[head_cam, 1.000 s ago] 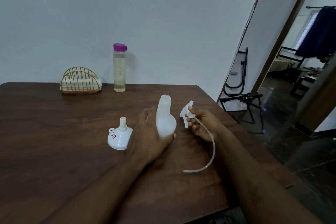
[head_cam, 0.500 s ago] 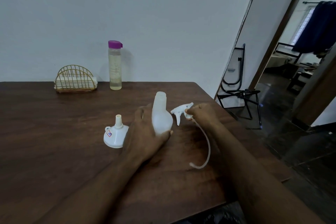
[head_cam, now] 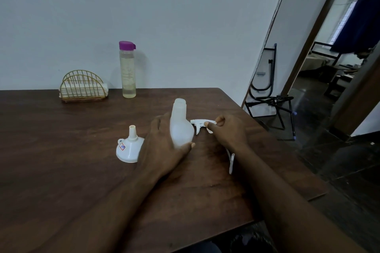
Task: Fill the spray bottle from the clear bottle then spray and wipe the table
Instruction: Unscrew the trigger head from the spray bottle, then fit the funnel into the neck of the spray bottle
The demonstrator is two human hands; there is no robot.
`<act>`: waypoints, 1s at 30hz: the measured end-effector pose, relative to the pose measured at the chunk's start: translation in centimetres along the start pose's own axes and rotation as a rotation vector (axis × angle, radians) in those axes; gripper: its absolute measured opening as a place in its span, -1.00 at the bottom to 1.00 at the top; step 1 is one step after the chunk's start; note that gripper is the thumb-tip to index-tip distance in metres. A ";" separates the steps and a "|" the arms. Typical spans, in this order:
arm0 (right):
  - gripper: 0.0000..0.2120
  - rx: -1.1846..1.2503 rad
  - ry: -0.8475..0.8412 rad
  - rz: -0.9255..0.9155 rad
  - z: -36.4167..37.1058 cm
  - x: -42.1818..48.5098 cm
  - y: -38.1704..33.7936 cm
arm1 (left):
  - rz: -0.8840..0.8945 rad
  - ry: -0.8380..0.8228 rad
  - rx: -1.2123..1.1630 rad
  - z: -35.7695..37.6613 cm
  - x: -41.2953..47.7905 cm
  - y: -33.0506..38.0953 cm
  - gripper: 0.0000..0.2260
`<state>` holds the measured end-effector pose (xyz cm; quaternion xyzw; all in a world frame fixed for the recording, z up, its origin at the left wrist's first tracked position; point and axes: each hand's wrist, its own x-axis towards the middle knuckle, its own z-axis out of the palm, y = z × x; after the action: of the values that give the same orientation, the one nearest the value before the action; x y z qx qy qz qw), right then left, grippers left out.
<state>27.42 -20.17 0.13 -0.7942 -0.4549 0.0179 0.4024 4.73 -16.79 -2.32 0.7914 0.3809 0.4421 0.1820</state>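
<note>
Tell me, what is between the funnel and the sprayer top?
In the head view, the left hand, gripping the open spray bottle, lies between the funnel and the sprayer top.

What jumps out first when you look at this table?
Two hands at the table's middle: the left hand grips a white spray bottle with its neck open, the right hand pinches the detached spray head beside it. A purple-capped clear bottle stands at the back, by the wall.
</note>
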 end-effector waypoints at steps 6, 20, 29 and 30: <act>-0.78 0.172 0.047 -0.071 -2.4 -0.8 -3.0 | -0.022 0.049 0.004 -0.5 -0.3 0.4 0.02; -0.89 0.329 0.045 -0.516 -4.5 -8.6 -15.7 | 0.184 0.245 0.302 -7.9 -4.3 2.1 -0.52; -0.57 -0.006 -0.290 -0.463 5.2 -11.8 -16.6 | -0.311 0.212 0.130 -12.5 -4.5 -3.7 -0.56; -0.56 -0.009 -0.296 -0.467 5.7 -11.9 -16.7 | -0.326 0.209 0.105 -12.4 -4.4 -3.9 -0.54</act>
<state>6.34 -21.00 3.17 -0.6585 -0.6794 0.0385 0.3216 -8.79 -18.25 -0.46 0.6776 0.5434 0.4658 0.1691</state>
